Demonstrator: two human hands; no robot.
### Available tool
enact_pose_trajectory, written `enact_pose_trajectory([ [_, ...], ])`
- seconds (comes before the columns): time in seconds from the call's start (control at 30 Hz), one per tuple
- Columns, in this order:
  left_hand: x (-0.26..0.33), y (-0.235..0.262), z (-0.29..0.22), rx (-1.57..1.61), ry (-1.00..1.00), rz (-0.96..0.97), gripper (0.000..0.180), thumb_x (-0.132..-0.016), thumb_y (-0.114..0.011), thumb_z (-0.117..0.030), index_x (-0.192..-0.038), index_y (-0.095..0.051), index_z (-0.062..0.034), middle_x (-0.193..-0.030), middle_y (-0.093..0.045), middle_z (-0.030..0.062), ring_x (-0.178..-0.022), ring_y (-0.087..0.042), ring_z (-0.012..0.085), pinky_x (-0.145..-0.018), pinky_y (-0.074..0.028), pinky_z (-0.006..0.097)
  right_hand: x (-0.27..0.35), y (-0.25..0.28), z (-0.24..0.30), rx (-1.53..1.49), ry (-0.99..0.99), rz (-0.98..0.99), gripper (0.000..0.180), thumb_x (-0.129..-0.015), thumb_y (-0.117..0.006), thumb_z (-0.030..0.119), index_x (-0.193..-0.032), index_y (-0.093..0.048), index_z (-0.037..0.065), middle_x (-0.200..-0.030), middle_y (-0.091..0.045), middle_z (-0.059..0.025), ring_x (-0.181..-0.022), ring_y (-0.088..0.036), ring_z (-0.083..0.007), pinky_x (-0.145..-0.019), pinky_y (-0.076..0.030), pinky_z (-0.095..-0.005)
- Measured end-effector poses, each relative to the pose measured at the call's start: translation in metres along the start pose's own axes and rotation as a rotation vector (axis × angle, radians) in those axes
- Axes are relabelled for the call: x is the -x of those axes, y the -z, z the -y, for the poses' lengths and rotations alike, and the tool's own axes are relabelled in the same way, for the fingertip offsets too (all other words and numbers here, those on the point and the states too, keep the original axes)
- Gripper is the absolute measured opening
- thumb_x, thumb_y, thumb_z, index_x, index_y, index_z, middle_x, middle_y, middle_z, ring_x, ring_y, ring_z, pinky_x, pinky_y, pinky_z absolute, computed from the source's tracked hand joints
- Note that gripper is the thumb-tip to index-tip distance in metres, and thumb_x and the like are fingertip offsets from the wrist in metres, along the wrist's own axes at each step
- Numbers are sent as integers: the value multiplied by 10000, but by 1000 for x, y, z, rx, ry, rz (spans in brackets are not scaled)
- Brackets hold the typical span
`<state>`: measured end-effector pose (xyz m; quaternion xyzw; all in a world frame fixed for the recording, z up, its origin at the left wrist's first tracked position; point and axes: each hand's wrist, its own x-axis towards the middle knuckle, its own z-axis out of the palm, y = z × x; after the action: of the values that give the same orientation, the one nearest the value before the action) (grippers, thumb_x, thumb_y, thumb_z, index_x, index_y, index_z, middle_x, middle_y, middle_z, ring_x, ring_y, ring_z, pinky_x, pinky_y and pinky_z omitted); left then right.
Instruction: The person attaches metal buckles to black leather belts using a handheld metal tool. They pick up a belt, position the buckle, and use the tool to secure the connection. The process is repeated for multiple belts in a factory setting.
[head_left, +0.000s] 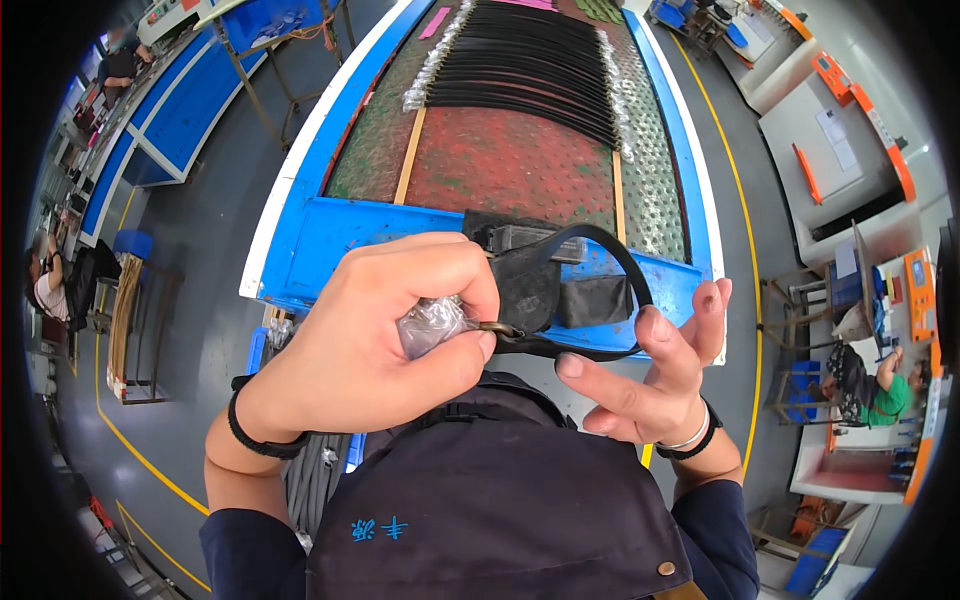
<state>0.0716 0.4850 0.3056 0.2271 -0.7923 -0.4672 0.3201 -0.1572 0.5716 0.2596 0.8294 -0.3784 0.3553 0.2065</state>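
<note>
My left hand (385, 330) is closed around a small clear plastic wrap (432, 322) that covers a metal clasp at the end of a black strap (600, 245). The strap loops up and round to my right hand (655, 365), whose fingers are spread, with the strap running under the thumb and across the fingertips. A black fabric piece (535, 285) hangs on the strap between both hands. All of this is held close above my dark apron (500, 500).
Ahead stands a long blue-edged work table (330, 240) with a red and green dotted surface. A row of several black straps with wrapped ends (530, 70) lies on it farther back. Other people sit at the far left and right.
</note>
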Motion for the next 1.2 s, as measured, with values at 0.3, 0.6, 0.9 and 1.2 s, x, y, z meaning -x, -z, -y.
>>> enact_pose_trajectory([
  [0.3,1,2,1,-16,-35,17,109,-655,-620,-56,-709,-535,-15,-662,-472,46,-597,-431,144,-540,-303,268,2,-2,-3,-74,-16,31,373,-873,-445,494,-994,-702,252,-1306,-465,-45,-1311,-255,-343,-1098,-45,-520],
  [0.6,8,14,11,-304,-201,-52,114,-631,-618,-4,-717,-552,-40,-674,-493,58,-602,-483,217,-579,-367,305,97,-25,-37,-187,-712,-345,365,-959,-349,291,-1025,-614,48,-1319,-406,-182,-1229,-382,-362,-1058,-229,-468],
  [0.9,12,13,20,-441,-413,-115,186,-539,-653,-38,-712,-586,-29,-675,-470,86,-614,-451,245,-602,-385,338,194,-93,-32,166,-793,574,250,-813,-609,227,-1018,-656,92,-1354,-392,-138,-1332,-210,-385,-1062,-112,-564],
  [1.2,5,5,20,-443,-381,-55,172,-555,-657,-31,-708,-579,-37,-661,-480,78,-624,-470,252,-629,-393,344,53,5,-19,-303,-547,67,309,-893,-469,286,-968,-664,58,-1044,-596,-84,-1089,-505,-312,-1056,-180,-515],
])
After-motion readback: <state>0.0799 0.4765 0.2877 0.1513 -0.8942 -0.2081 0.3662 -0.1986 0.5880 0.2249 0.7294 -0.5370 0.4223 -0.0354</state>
